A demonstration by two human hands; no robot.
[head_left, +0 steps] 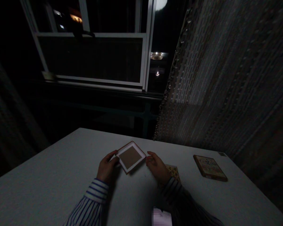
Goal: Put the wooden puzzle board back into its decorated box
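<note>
A shallow square box part with a reddish-brown rim, white inner walls and a brown bottom is tilted above the table, its hollow side facing me. At its left corner, my left hand is closed on it, thumb in front. My right hand is by the right corner, fingers partly curled and a little apart; whether they touch the rim is hard to tell. Partly hidden behind my right wrist lies a yellow sheet or board with dark markings.
On the right of the white table lies a flat box with a printed picture cover. A small dark label is near the far right corner. A pale, partly pixelated object shows at the bottom edge. A bead curtain hangs behind, beside a window.
</note>
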